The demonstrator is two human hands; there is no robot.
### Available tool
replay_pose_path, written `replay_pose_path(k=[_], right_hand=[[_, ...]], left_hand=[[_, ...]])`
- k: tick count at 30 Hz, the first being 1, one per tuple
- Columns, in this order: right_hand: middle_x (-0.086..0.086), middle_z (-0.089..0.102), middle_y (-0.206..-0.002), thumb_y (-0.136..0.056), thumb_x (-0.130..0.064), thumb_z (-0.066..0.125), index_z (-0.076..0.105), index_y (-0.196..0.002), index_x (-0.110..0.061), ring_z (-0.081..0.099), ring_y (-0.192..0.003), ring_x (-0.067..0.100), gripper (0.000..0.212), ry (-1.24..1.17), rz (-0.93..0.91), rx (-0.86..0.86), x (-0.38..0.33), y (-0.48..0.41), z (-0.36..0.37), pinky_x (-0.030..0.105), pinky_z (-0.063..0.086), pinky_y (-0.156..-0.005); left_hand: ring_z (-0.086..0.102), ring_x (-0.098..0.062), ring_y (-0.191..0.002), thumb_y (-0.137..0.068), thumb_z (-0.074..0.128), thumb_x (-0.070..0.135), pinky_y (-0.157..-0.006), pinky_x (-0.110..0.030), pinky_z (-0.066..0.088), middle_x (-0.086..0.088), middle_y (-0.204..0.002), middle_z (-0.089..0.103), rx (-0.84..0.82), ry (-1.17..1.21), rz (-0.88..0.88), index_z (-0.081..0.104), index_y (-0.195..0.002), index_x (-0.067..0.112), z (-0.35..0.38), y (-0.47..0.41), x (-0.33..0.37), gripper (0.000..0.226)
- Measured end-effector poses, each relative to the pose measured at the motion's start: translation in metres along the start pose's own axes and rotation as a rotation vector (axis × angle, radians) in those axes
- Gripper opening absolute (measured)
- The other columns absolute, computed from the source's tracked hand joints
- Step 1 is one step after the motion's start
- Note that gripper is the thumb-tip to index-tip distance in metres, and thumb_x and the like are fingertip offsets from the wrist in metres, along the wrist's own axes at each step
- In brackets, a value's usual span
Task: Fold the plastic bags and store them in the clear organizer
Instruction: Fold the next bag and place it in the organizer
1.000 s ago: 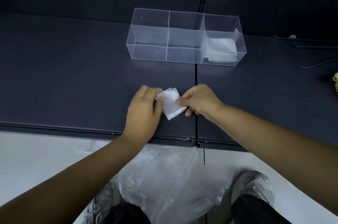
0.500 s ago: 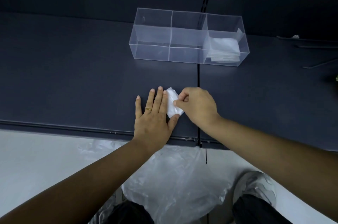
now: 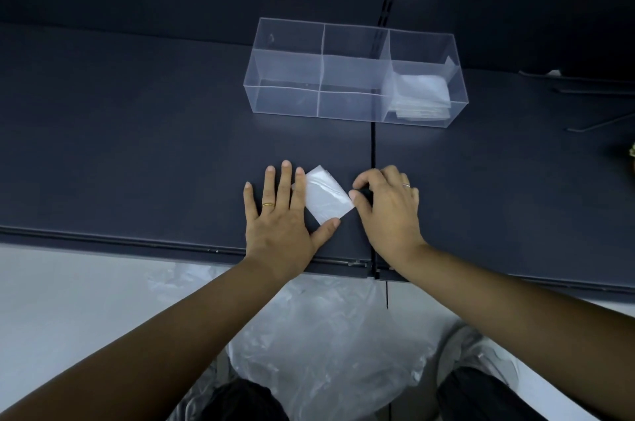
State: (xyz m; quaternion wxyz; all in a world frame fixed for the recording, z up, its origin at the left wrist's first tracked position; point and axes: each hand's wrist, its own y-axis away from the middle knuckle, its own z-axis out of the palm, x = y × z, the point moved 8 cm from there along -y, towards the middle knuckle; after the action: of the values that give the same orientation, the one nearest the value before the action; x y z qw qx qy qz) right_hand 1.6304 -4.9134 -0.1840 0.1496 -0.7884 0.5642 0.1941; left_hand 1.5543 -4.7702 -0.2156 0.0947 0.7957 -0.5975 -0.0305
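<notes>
Since the coming move was judged a lift into the clear three-compartment plastic organizer (image 3: 285, 100), positions were logged against that box. Left hand (image 3: 278, 217): nearside of the organizer, flat on the dark shelf surface (image 3: 137, 145), fingers straight and spread, index finger and thumb touching the bag's edge. Small folded white plastic bag (image 3: 326, 195): nearside of the organizer, below its middle compartment, lying flat; long axis ran diagonally, far-left to near-right. Right hand (image 3: 388, 211): fingers curled, thumb tip at the bag's right corner; whether it pinched that corner could not be told. Stack of folded white bags (image 3: 422, 97): in the organizer's right compartment, the other two bare. Right hand judged nearer that compartment. No brand, label or legible writing found.
</notes>
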Motion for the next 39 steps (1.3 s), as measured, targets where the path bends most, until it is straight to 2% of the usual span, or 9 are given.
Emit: replay_pose_path(k=[9, 12, 15, 18, 20, 24, 31, 35, 39], right_hand=[[-0.012, 0.059, -0.078, -0.079, -0.017, 0.067, 0.056, -0.071, -0.025, 0.059, -0.079, 0.011, 0.016, -0.238, 0.061, -0.241, -0.035, -0.003, 0.01, 0.032, 0.052, -0.073], [-0.011, 0.057, -0.074, -0.079, -0.003, 0.064, 0.053, -0.076, -0.022, 0.054, -0.068, 0.006, 0.022, -0.413, 0.029, -0.284, -0.043, -0.004, 0.001, 0.027, 0.05, -0.067], [-0.01, 0.059, -0.078, -0.08, 0.001, 0.065, 0.051, -0.083, -0.023, 0.051, -0.065, 0.001, 0.028, -0.454, -0.138, -0.334, -0.049, -0.001, -0.021, 0.015, 0.042, -0.064], [-0.01, 0.065, -0.081, -0.081, -0.002, 0.069, 0.053, -0.093, -0.029, 0.053, -0.068, 0.0, 0.033, -0.495, -0.231, -0.394, -0.049, 0.003, -0.042, 0.013, 0.043, -0.067], [-0.008, 0.066, -0.08, -0.081, -0.006, 0.072, 0.058, -0.101, -0.029, 0.052, -0.069, 0.002, 0.034, -0.624, -0.168, -0.398, -0.039, 0.0, -0.05, 0.013, 0.043, -0.068], [0.003, 0.067, -0.068, -0.083, -0.01, 0.072, 0.07, -0.073, -0.018, 0.058, -0.065, 0.007, 0.013, -0.853, 0.104, -0.356, -0.006, -0.01, -0.057, 0.017, 0.045, -0.064], [0.004, 0.067, -0.087, -0.081, -0.017, 0.075, 0.069, -0.086, -0.007, 0.059, -0.065, 0.003, 0.013, -0.77, 0.345, 0.133, 0.076, -0.11, -0.114, 0.016, 0.049, -0.065], [0.011, 0.07, -0.098, -0.081, -0.022, 0.074, 0.07, -0.085, -0.005, 0.063, -0.088, 0.018, 0.018, -0.473, 0.323, 0.211, 0.092, -0.153, -0.118, 0.035, 0.053, -0.088], [0.004, 0.067, -0.114, -0.077, -0.032, 0.076, 0.072, -0.094, -0.014, 0.059, -0.111, 0.025, 0.025, -0.198, 0.327, 0.15, 0.102, -0.161, -0.106, 0.043, 0.046, -0.099]], left_hand=[[-0.017, -0.025, -0.147, -0.063, -0.018, 0.079, -0.118, -0.05, -0.007, -0.013, -0.16, -0.017, -0.086, 0.041, -0.106, -0.015, -0.149, 0.004, 0.0, 0.013, 0.002, 0.114], [-0.014, -0.016, -0.147, -0.054, 0.016, 0.091, -0.118, -0.042, -0.009, -0.003, -0.162, -0.01, -0.129, 0.453, -0.109, -0.009, -0.152, 0.012, -0.011, 0.015, -0.007, 0.128], [0.011, -0.004, -0.144, -0.052, 0.062, 0.079, -0.115, -0.028, 0.017, 0.014, -0.157, 0.015, -0.245, 0.944, -0.035, -0.003, -0.153, 0.029, -0.034, 0.006, -0.017, 0.13], [0.054, 0.002, -0.116, -0.058, 0.081, 0.045, -0.091, -0.012, 0.04, 0.016, -0.127, 0.06, -0.39, 1.169, 0.062, 0.036, -0.145, 0.03, -0.051, -0.003, -0.007, 0.099], [0.067, -0.006, -0.088, -0.063, 0.08, 0.028, -0.075, -0.012, 0.048, 0.004, -0.093, 0.074, -0.365, 1.323, 0.083, 0.069, -0.111, 0.018, -0.06, -0.01, 0.008, 0.051], [0.067, -0.009, -0.069, -0.066, 0.08, 0.019, -0.065, -0.015, 0.052, -0.003, -0.076, 0.075, -0.178, 1.441, 0.03, 0.074, -0.074, 0.015, -0.073, -0.022, 0.024, 0.01], [0.067, -0.004, -0.08, -0.079, 0.078, 0.017, -0.077, -0.017, 0.05, 0.009, -0.081, 0.074, 0.13, 1.05, 0.05, 0.073, -0.072, 0.025, -0.073, -0.03, 0.001, 0.011], [0.033, -0.018, -0.14, -0.088, 0.061, 0.045, -0.117, -0.031, 0.019, -0.001, -0.147, 0.044, 0.062, 0.469, 0.266, 0.06, -0.128, 0.019, -0.029, -0.003, 0.029, 0.047], [0.019, -0.019, -0.147, -0.095, 0.019, 0.059, -0.119, -0.042, 0.012, -0.003, -0.158, 0.026, 0.073, 0.062, 0.329, 0.036, -0.147, 0.019, -0.009, 0.008, 0.03, 0.068]])
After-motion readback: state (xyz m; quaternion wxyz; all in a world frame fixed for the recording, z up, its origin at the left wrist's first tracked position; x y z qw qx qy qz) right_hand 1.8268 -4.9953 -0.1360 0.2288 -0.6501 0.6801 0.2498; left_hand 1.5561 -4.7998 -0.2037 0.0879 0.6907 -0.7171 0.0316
